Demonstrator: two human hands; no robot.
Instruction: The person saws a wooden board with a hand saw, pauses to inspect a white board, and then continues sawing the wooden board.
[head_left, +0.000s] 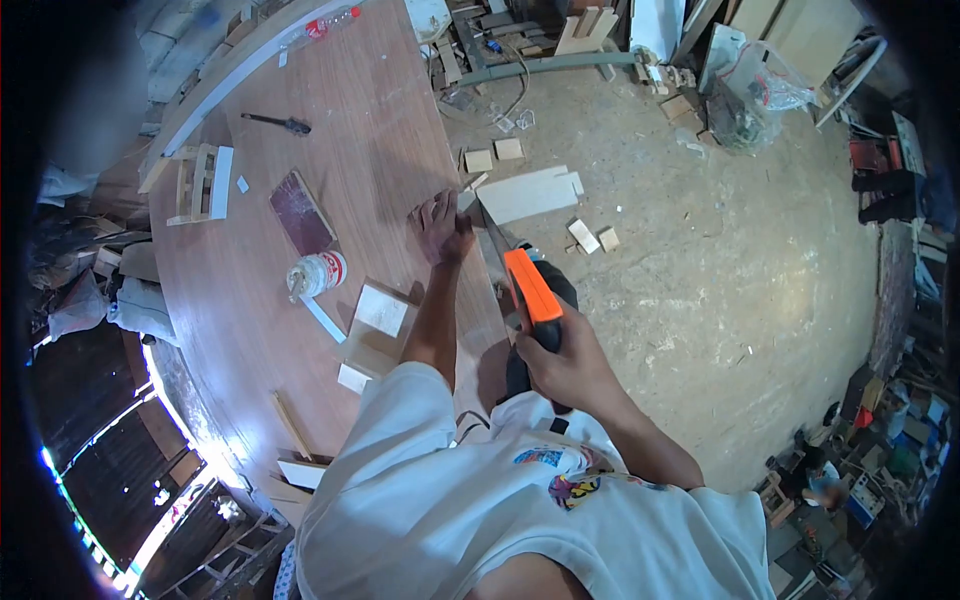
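My right hand (pixel 565 355) is wrapped around the orange-and-black handle of a handsaw (pixel 533 285). The saw's thin blade runs up and left to the near end of a white board (pixel 530 195), which reaches out past the table edge. At that edge, my left hand (pixel 441 228) bears down on the board's short end, fingers bent and their tips partly hidden. Left of this hand lies a dark reddish block (pixel 302 212) on the table. Below the block stands a white tub with red lettering (pixel 318 272).
The wooden table (pixel 360 140) holds a white box-like wooden piece (pixel 380 325), a dark screwdriver-like tool (pixel 277 123), a small slatted frame (pixel 203 185) and a bottle (pixel 330 22). Wood offcuts (pixel 583 236) lie on the floor. A clear bag (pixel 750 105) stands farther off.
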